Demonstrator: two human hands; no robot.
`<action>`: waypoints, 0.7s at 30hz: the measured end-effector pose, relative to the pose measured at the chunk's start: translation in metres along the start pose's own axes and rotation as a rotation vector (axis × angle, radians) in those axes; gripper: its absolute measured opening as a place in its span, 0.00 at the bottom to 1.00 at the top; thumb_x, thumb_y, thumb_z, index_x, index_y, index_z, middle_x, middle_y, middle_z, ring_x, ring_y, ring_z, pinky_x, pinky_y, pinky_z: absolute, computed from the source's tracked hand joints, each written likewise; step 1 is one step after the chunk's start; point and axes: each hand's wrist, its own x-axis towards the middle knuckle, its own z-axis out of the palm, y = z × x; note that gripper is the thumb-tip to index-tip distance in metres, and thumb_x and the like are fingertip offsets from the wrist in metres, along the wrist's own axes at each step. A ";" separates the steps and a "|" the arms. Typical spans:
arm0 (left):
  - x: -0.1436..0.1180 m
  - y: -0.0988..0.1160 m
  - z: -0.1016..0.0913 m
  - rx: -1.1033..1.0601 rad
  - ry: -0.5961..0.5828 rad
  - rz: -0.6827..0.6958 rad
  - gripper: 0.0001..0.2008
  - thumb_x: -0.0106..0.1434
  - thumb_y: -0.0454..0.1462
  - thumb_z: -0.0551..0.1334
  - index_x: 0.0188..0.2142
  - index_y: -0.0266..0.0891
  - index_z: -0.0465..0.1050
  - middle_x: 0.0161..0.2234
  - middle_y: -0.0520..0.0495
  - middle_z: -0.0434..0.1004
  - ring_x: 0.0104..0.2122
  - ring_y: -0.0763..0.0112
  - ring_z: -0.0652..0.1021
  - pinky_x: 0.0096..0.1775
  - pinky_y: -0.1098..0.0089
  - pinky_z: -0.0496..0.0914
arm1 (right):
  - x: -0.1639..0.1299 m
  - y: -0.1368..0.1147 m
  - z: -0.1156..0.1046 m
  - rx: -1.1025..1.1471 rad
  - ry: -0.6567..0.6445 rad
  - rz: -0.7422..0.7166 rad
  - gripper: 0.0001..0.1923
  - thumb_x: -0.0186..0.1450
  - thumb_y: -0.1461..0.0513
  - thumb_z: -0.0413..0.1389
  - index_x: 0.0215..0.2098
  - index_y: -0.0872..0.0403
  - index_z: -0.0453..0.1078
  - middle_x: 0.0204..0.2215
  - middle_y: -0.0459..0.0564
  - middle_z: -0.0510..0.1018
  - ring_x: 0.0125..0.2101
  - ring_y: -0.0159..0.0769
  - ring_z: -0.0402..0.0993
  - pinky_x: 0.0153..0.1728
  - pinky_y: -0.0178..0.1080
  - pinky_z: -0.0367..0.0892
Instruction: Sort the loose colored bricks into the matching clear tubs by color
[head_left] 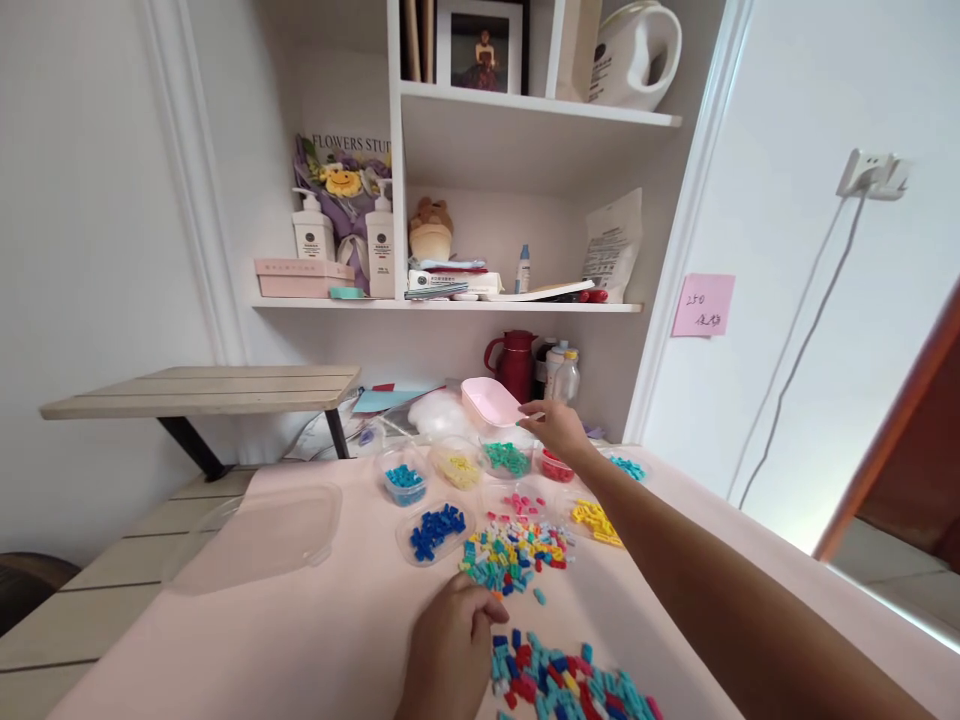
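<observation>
My right hand (pixel 559 432) is stretched out above the clear tub of green pieces (pixel 506 458), beside the pink basin (pixel 491 402). Its fingertips are pinched on what looks like a small green plastic piece (pixel 519 424). On the table, my left hand (pixel 454 635) lies with curled fingers between two heaps of mixed small plastic pieces. One heap (pixel 517 555) is just beyond it; the other, a nearer heap (pixel 566 685), lies to its right. Whatever the left fingers may hold is hidden.
Clear tubs hold dark blue pieces (pixel 435 532), blue pieces (pixel 405 482), pale yellow pieces (pixel 459 468), pink pieces (pixel 521 504), red pieces (pixel 556 465), yellow pieces (pixel 596 521) and turquoise pieces (pixel 628 467). A transparent lid (pixel 262 535) lies left. A red jug (pixel 516 365) stands behind.
</observation>
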 end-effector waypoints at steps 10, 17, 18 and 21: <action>0.001 0.000 -0.001 -0.056 0.002 -0.015 0.18 0.55 0.26 0.50 0.29 0.43 0.77 0.35 0.51 0.79 0.39 0.70 0.77 0.40 0.72 0.68 | -0.088 -0.001 0.001 0.209 -0.307 0.015 0.12 0.63 0.59 0.51 0.36 0.55 0.75 0.26 0.47 0.77 0.25 0.32 0.73 0.27 0.34 0.68; 0.004 -0.001 0.000 -0.053 0.007 0.003 0.18 0.56 0.27 0.49 0.28 0.42 0.77 0.35 0.50 0.79 0.37 0.71 0.78 0.39 0.73 0.69 | -0.157 0.001 -0.011 0.072 -0.408 -0.157 0.12 0.63 0.64 0.53 0.41 0.49 0.76 0.35 0.49 0.77 0.35 0.36 0.72 0.37 0.37 0.68; 0.004 -0.001 0.000 -0.055 0.006 -0.001 0.18 0.56 0.27 0.49 0.28 0.42 0.77 0.35 0.50 0.79 0.36 0.71 0.78 0.38 0.73 0.70 | -0.161 0.003 -0.008 0.056 -0.388 -0.176 0.14 0.63 0.64 0.52 0.44 0.48 0.75 0.35 0.49 0.76 0.36 0.37 0.72 0.37 0.37 0.68; 0.005 -0.003 0.000 -0.066 0.005 0.014 0.18 0.56 0.28 0.49 0.28 0.42 0.77 0.34 0.50 0.79 0.35 0.70 0.78 0.36 0.73 0.70 | -0.167 0.009 0.004 -0.045 -0.356 -0.248 0.19 0.65 0.65 0.48 0.50 0.45 0.72 0.37 0.50 0.73 0.35 0.36 0.72 0.38 0.37 0.67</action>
